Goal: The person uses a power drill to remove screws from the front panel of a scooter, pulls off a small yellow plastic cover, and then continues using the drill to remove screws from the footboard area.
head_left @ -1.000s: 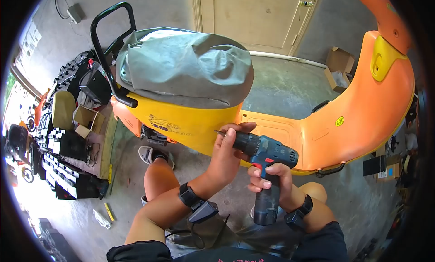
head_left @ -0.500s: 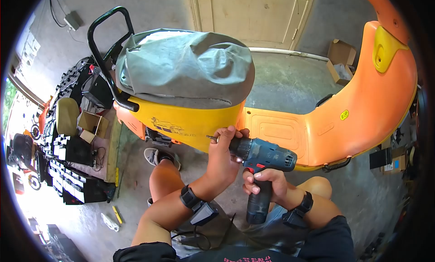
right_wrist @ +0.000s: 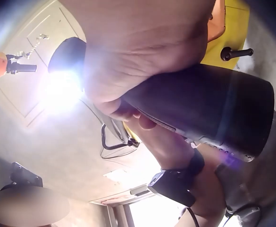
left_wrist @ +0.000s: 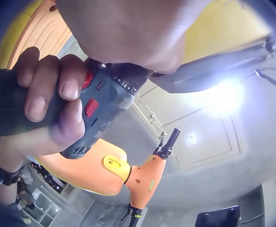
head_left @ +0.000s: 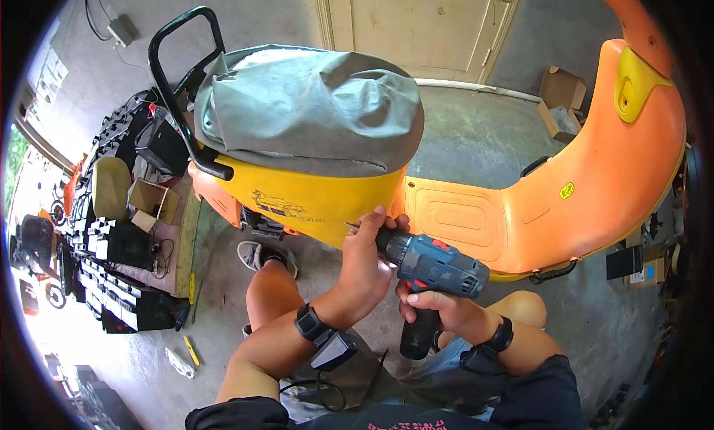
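Observation:
A blue and black cordless drill (head_left: 440,266) lies across both hands in front of the scooter's yellow side panel (head_left: 327,196). My right hand (head_left: 450,312) grips its dark handle, whose lower end shows large in the right wrist view as a black battery base (right_wrist: 223,111). At the front, my left hand (head_left: 363,259) has its fingers round the chuck, covering most of it. A short bit (head_left: 352,226) pokes out past the left thumb, pointing left. In the left wrist view the numbered collar (left_wrist: 124,85) and a red trigger (left_wrist: 91,108) show.
A grey cover (head_left: 312,106) wraps the scooter seat, behind which stands a black grab rail (head_left: 156,58). The orange footboard (head_left: 461,222) extends right. A yellow-handled tool (head_left: 192,350) lies on the floor at left. Cardboard boxes (head_left: 561,99) stand near the wall.
The drill has rolled in my hands, so its top with a red switch now shows. Its handle end has shifted slightly left and up. Both hands keep their hold.

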The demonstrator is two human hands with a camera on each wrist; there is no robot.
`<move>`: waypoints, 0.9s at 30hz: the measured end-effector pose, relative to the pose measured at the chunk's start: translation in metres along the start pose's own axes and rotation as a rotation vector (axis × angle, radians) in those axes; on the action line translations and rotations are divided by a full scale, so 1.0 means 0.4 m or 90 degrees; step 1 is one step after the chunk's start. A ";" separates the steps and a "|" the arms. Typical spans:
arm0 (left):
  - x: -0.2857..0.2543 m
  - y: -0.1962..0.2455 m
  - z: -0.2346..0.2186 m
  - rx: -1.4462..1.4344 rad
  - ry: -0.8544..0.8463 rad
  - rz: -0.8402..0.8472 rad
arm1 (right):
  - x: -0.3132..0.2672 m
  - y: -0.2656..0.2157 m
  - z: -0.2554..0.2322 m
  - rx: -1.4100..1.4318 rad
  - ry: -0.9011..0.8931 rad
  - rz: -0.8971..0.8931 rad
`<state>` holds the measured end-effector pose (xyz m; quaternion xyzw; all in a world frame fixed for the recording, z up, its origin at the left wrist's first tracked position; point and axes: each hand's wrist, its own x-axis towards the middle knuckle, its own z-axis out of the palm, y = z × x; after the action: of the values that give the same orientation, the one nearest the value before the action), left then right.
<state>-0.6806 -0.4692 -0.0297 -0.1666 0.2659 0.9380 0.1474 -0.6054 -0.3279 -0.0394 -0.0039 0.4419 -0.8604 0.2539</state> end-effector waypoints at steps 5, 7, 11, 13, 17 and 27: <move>0.001 0.002 -0.005 0.010 -0.010 0.004 | 0.000 0.000 -0.001 -0.024 -0.014 -0.005; 0.003 0.000 -0.011 -0.002 -0.026 -0.006 | -0.002 -0.011 0.008 -0.040 -0.015 0.003; -0.017 0.004 0.015 0.000 0.018 -0.007 | -0.007 -0.020 0.015 0.106 -0.007 0.072; -0.024 0.010 0.020 0.025 0.007 -0.035 | -0.007 -0.027 0.023 0.086 -0.003 0.076; -0.039 0.006 0.017 0.016 -0.064 -0.010 | -0.011 -0.028 0.006 0.123 -0.046 0.117; -0.040 -0.016 0.011 0.012 -0.254 0.032 | -0.016 -0.006 -0.007 0.391 -0.212 0.092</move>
<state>-0.6649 -0.4646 -0.0227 0.0307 0.2441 0.9533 0.1750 -0.6013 -0.3216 -0.0378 -0.0365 0.1139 -0.9205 0.3720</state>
